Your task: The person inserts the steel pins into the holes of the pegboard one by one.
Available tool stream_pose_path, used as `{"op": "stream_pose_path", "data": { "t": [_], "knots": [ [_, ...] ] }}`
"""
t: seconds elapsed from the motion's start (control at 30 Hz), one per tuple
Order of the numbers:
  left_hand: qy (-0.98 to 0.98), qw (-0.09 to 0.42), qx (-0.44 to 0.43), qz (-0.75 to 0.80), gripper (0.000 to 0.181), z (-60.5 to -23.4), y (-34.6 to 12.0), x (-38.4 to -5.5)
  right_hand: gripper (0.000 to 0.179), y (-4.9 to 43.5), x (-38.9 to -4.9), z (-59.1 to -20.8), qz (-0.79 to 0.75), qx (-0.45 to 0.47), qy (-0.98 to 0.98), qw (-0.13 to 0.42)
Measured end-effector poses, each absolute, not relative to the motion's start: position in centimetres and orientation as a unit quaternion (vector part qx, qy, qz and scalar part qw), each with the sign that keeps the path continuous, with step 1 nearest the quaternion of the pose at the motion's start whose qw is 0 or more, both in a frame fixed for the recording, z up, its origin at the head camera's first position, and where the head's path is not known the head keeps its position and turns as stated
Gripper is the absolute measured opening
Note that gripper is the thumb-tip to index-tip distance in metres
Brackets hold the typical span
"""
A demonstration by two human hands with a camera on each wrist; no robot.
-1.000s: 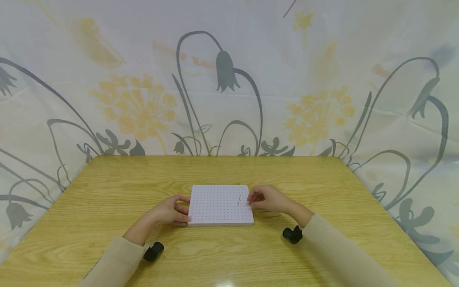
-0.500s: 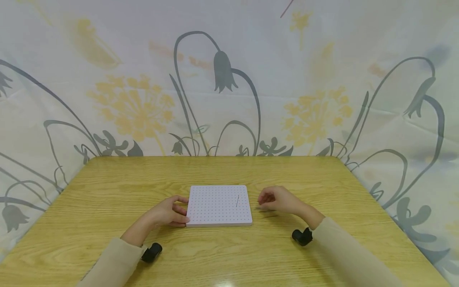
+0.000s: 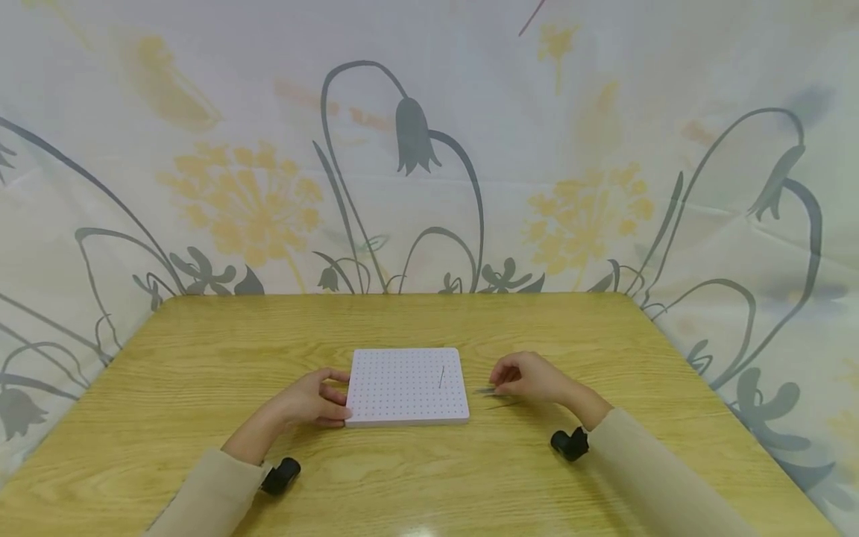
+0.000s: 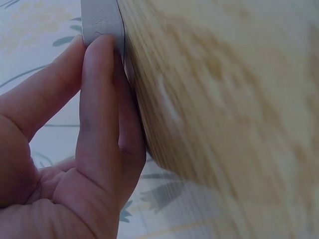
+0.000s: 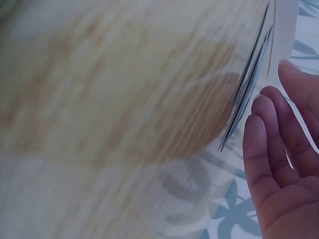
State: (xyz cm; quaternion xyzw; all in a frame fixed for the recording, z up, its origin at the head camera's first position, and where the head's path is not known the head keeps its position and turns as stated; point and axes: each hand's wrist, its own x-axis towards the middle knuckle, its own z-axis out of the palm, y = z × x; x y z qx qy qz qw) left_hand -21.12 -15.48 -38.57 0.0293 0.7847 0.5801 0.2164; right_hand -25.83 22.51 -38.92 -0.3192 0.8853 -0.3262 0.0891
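A white board dotted with rows of small holes point(image 3: 403, 388) lies flat on the table. My left hand point(image 3: 312, 400) holds it by the left edge, the thumb at the near corner; in the left wrist view a fingertip point(image 4: 99, 47) presses against its side. One thin needle-like rod point(image 3: 441, 377) stands up from the board's right part. To the right of the board, my right hand point(image 3: 528, 375) is low over the table, thumb and fingers apart and loosely bent. Thin pointed metal rods point(image 5: 246, 84) lie right beside its fingertips point(image 5: 255, 124), and nothing shows between them.
The wooden table point(image 3: 416, 477) reaches back to a cloth backdrop point(image 3: 510, 134) printed with flowers. A black wrist camera point(image 3: 280, 476) sits at the left sleeve and another black camera point(image 3: 570, 444) at the right sleeve.
My right hand has drawn away from the board's right edge and moved right to the metal rods, which now show more fully. The left hand keeps its place on the board.
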Motion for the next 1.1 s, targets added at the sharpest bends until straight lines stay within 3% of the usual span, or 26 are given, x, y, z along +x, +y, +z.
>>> {"op": "stream_pose_path", "data": {
  "t": [1.1],
  "knots": [
    [0.782,0.217,0.032,0.583,0.059,-38.3,-15.5,-21.0,0.007,21.6,-26.3,-38.7,-0.285,-0.330,0.884,0.172]
  ]
}}
